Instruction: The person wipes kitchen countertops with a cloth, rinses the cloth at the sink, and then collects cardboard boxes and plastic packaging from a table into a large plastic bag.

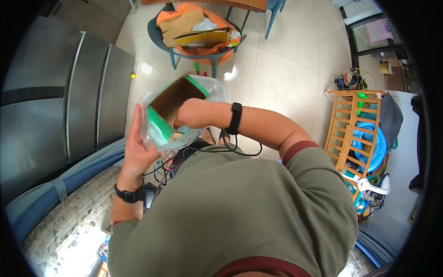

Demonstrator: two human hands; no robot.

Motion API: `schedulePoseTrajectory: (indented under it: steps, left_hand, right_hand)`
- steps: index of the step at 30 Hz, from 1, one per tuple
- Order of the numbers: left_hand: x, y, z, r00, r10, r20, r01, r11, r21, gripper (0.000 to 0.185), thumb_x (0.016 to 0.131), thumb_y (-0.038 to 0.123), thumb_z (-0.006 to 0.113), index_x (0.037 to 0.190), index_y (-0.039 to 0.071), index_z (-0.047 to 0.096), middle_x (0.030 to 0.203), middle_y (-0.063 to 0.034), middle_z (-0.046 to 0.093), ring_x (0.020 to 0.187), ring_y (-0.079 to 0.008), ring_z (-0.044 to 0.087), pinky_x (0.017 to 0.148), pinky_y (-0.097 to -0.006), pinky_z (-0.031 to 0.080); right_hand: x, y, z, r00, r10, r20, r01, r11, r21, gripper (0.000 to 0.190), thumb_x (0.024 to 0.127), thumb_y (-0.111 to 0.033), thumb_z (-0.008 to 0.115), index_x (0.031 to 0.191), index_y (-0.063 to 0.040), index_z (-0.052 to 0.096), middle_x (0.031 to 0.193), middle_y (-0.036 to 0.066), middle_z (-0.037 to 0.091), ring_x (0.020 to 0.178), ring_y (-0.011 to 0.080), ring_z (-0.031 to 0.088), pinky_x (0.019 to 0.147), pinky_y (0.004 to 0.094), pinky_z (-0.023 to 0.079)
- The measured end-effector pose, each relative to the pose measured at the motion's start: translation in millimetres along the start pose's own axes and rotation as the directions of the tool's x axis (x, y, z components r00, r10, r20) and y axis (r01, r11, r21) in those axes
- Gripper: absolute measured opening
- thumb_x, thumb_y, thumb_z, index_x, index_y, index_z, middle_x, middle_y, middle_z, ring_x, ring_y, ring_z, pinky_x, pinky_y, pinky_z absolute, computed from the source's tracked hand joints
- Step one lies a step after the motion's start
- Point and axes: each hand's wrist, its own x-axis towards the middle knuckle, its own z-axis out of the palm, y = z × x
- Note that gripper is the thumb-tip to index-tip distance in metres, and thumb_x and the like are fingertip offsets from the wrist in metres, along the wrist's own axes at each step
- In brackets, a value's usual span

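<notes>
An open cardboard box with green outer sides is tilted in front of my body, and its brown inside looks bare where it shows. Around it sits a clear plastic bag. My left hand holds the bag and box from the left, fingers straight along the side and thumb at the near corner. Across the opening reaches my right hand, its fingers curled at the box's near right wall. The fingertips of that hand are partly hidden.
Ahead, a blue-green armchair holds an orange bag and flattened cardboard. A grey refrigerator stands left. On the right is a wooden slatted rack. Black cables hang by my waist. A small yellow ball is near the refrigerator.
</notes>
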Motion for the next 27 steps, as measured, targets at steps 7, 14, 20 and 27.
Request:
schedulePoseTrajectory:
  steps: [7,14,20,27]
  left_hand:
    - [-1.2,-38.2,23.2,0.993,-0.102,-0.051,0.091,0.977,-0.194,0.095,0.068,-0.016,0.044,0.154,0.003,0.009,0.159,-0.0122,0.019,0.142,-0.0183,0.024,0.109,-0.0275,0.026]
    - [2.7,-16.8,84.2,0.904,-0.195,-0.380,0.091,0.957,-0.275,0.092,0.065,-0.015,0.040,0.153,-0.001,0.014,0.158,-0.0131,0.023,0.143,-0.0196,0.025,0.108,-0.0247,0.025]
    - [17.4,28.8,170.6,0.701,-0.137,-0.700,-0.065,0.965,-0.254,0.095,0.061,-0.018,0.035,0.152,-0.002,0.015,0.157,-0.0231,0.019,0.146,-0.0285,0.019,0.098,-0.0221,0.035]
    - [3.1,57.9,252.2,0.486,-0.080,-0.870,-0.067,0.989,-0.128,0.090,0.064,-0.018,0.036,0.151,-0.004,0.017,0.155,-0.0224,0.024,0.145,-0.0291,0.023,0.112,-0.0309,0.025]
  right_hand:
    - [-15.2,24.8,26.6,0.975,-0.126,0.183,0.113,0.991,0.077,0.027,0.077,-0.016,0.056,0.099,-0.020,0.071,0.085,0.007,0.069,0.081,0.0306,0.065,0.064,0.0432,0.051]
    - [-30.7,60.1,-18.5,0.962,-0.267,0.050,0.260,0.959,0.110,0.059,0.058,-0.029,0.083,0.107,-0.010,0.057,0.115,0.007,0.056,0.110,0.0278,0.053,0.092,0.0429,0.039]
    - [-106.8,169.5,-98.9,0.835,-0.202,-0.512,0.438,0.807,0.396,0.031,0.068,-0.016,0.076,0.093,-0.008,0.060,0.096,0.009,0.060,0.091,0.0305,0.058,0.081,0.0412,0.046]
    - [-124.2,238.6,-84.0,0.912,-0.372,-0.174,0.398,0.904,0.158,0.029,0.073,-0.014,0.074,0.101,-0.012,0.072,0.134,0.016,0.051,0.122,0.0338,0.048,0.097,0.0414,0.043]
